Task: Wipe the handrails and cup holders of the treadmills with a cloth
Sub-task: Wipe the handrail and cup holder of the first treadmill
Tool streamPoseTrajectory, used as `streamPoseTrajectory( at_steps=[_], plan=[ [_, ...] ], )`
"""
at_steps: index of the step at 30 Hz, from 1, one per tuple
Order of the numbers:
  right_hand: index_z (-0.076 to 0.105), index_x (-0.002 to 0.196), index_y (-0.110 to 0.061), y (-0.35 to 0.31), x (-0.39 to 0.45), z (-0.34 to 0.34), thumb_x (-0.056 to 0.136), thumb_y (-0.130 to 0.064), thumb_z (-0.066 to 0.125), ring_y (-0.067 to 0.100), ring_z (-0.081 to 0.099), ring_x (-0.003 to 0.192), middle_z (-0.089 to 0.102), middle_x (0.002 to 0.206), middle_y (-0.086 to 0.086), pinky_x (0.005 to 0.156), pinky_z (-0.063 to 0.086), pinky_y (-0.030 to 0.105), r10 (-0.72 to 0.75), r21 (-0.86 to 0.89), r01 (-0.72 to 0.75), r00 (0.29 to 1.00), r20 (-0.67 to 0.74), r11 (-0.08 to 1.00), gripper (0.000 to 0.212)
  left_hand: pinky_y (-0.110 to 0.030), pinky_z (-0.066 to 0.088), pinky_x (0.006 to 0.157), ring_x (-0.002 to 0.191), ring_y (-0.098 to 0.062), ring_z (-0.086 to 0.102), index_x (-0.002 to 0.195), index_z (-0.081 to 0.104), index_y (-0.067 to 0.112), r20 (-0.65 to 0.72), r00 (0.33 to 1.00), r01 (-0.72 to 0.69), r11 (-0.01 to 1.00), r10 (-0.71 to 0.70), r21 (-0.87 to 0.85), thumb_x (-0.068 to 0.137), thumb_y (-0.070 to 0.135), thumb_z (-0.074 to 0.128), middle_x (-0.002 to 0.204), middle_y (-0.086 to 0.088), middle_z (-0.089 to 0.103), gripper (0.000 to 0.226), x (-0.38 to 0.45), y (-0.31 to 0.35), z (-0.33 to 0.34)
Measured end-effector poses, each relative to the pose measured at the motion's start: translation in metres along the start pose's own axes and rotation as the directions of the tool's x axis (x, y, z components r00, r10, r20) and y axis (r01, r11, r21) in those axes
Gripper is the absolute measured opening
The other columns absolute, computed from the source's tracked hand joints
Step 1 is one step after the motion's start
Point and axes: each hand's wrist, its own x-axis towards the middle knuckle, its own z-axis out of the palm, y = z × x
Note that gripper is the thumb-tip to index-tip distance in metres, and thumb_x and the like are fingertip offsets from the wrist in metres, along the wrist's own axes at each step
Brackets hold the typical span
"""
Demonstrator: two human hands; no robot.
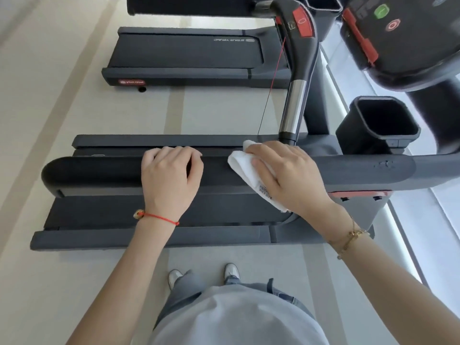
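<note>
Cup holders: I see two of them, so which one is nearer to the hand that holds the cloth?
The lower cup holder, just right of the right hand gripping the white cloth. The other cup holder sits at the top edge, far from it.

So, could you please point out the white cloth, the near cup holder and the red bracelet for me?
white cloth (pixel 245 168): head view, on the folded part left of the right hand.
near cup holder (pixel 358 131): head view, on its outer front wall.
red bracelet (pixel 159 216): head view, on the cord across the left wrist.
</note>
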Motion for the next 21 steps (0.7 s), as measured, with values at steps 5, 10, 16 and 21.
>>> streamPoseTrajectory(
  at_steps=[5, 10, 16, 21],
  plan=[
    [0.058, 0.090, -0.021, -0.029, 0.055, 0.011, 0.099, -0.033, 0.035, 0.028, 0.054, 0.068, 0.054, 0.067, -0.005, 0.058, 0.034, 0.032, -0.012, 0.020, 0.006, 0.950, 0.311, 1.000, 0.027, -0.034, 0.039, 0.084, 0.067, -0.021, 0.054, 0.074, 0.060, 0.018, -0.069, 0.997, -0.034, 0.998, 0.037, 0.054, 0.100, 0.021, 0.042, 0.066, 0.006, 0.060, 0.032, -0.001, -0.004, 0.004],
    [0.059, 0.104, -0.034, -0.018, 0.062, 0.007, 0.101, -0.036, 0.033, 0.028, 0.058, 0.075, 0.064, 0.076, -0.004, 0.067, 0.044, 0.035, -0.036, 0.158, -0.037, 0.899, 0.436, 0.987, 0.026, -0.035, 0.039, 0.084, 0.068, -0.021, 0.055, 0.075, 0.060, 0.017, -0.063, 0.997, -0.050, 0.996, 0.054, 0.069, 0.102, 0.023, 0.039, 0.069, 0.006, 0.062, 0.034, -0.001, -0.008, 0.005],
    [0.061, 0.115, -0.032, -0.008, 0.020, 0.004, 0.101, -0.039, 0.038, 0.022, 0.062, 0.079, 0.066, 0.090, -0.005, 0.062, 0.044, 0.031, 0.007, 0.088, -0.018, 0.993, 0.120, 0.996, 0.028, -0.033, 0.039, 0.088, 0.077, -0.016, 0.061, 0.087, 0.069, 0.024, -0.008, 0.997, -0.075, 0.996, 0.075, 0.039, 0.103, 0.025, 0.035, 0.081, 0.012, 0.069, 0.037, -0.001, -0.008, 0.003],
    [0.065, 0.095, -0.027, -0.013, 0.020, 0.014, 0.098, -0.033, 0.040, 0.024, 0.058, 0.065, 0.062, 0.073, -0.003, 0.053, 0.038, 0.031, 0.149, -0.046, -0.149, 0.989, -0.006, 0.988, 0.026, -0.033, 0.039, 0.089, 0.080, -0.016, 0.062, 0.093, 0.069, 0.024, 0.006, 0.994, -0.108, 0.993, 0.108, 0.036, 0.105, 0.024, 0.033, 0.086, 0.012, 0.070, 0.038, -0.003, -0.008, 0.001]
  ],
)
